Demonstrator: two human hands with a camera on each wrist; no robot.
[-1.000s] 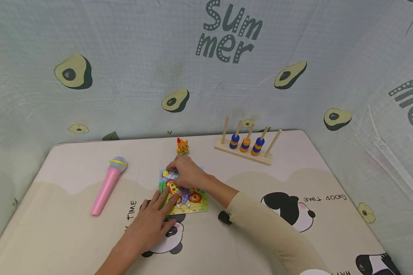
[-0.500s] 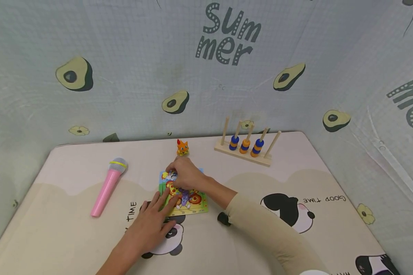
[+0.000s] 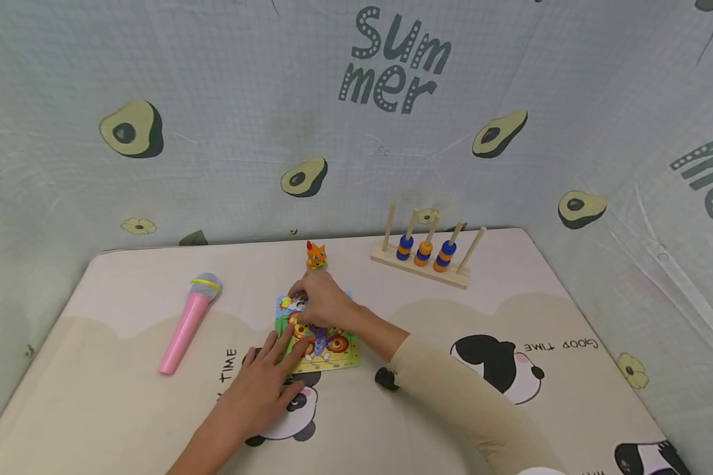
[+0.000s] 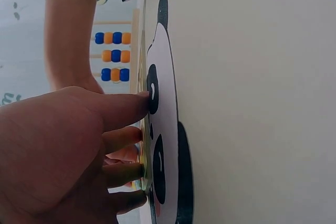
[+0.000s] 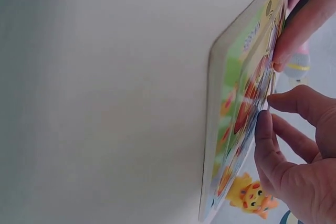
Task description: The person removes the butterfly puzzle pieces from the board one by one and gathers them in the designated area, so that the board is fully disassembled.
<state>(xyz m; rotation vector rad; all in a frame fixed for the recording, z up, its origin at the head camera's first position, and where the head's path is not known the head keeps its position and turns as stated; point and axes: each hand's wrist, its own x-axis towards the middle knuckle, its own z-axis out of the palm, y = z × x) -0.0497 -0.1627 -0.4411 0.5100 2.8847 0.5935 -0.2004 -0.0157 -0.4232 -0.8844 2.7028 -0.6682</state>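
Observation:
A colourful cartoon jigsaw puzzle lies in its shallow tray on the table, with a raised rim along the edge. My left hand rests with spread, straight fingers on the puzzle's near left part, the thumb on the tablecloth beside it. Over the upper left of the picture, my right hand has its thumb and bent fingertips on the puzzle, pinching a puzzle piece between them. Most of that piece is hidden by the hand. The right palm also covers the upper middle of the picture.
A small orange fox-like toy stands just beyond the right hand. A pink toy microphone lies to the left. At the back right is a wooden peg stand with blue and orange beads. A patterned cloth wall rises behind.
Both hands keep their places on the puzzle. The head view has shifted very slightly.

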